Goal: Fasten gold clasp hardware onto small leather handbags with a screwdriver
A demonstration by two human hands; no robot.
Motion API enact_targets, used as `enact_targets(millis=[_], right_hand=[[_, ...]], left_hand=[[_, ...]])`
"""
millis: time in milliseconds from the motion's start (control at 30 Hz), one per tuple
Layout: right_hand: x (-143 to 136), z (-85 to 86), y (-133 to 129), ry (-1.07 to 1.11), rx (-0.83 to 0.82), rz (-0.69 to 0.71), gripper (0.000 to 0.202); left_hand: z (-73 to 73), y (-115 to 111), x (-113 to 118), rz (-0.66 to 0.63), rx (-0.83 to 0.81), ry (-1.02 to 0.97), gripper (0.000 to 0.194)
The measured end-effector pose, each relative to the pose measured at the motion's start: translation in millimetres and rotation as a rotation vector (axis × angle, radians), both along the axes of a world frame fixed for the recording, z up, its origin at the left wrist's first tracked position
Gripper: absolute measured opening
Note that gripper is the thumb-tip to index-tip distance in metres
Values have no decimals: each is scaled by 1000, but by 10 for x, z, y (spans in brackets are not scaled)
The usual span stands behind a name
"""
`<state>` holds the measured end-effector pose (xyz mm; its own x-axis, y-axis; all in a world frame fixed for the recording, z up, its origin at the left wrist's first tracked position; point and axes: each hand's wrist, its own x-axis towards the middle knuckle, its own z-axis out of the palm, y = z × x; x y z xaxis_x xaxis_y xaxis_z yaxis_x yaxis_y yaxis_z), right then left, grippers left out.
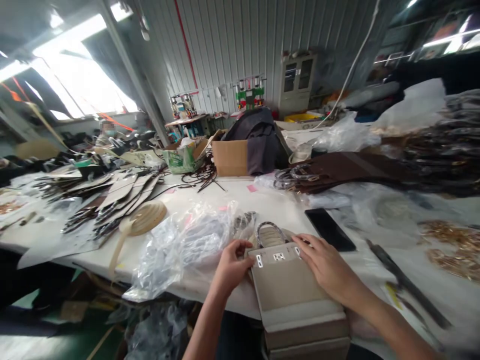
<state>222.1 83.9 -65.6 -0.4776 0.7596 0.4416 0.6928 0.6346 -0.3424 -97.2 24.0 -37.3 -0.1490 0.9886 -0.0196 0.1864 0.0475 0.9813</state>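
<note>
A beige handbag [288,290] lies tilted toward me at the table's front edge, its lower part over my lap. It has a dark patterned top handle [272,227] and pale metal fittings along the top. My left hand [236,262] pinches its top left corner between thumb and fingers. Over the top right corner curl the fingers of my right hand [328,265], the thumb hidden. Clear plastic bags [195,240] lie beside my left hand. Beyond my right hand rests a black phone [330,229].
At left are a roll of beige tape [148,218] and stacked bag panels [125,192]. A cardboard box [229,157] with dark cloth stands farther back. To the right lie a dark strip-like tool [408,285], gold-coloured metal parts [455,250] and brown bag pieces [348,167].
</note>
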Motion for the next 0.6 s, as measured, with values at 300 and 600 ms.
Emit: enact_targets(millis=[300, 600], right_hand=[[-58, 182, -67, 59, -36, -28, 49], [323, 247, -945, 320, -407, -427, 46]], left_hand=[[69, -115, 174, 133, 103, 182, 30], [-122, -1118, 420, 364, 256, 376, 34]])
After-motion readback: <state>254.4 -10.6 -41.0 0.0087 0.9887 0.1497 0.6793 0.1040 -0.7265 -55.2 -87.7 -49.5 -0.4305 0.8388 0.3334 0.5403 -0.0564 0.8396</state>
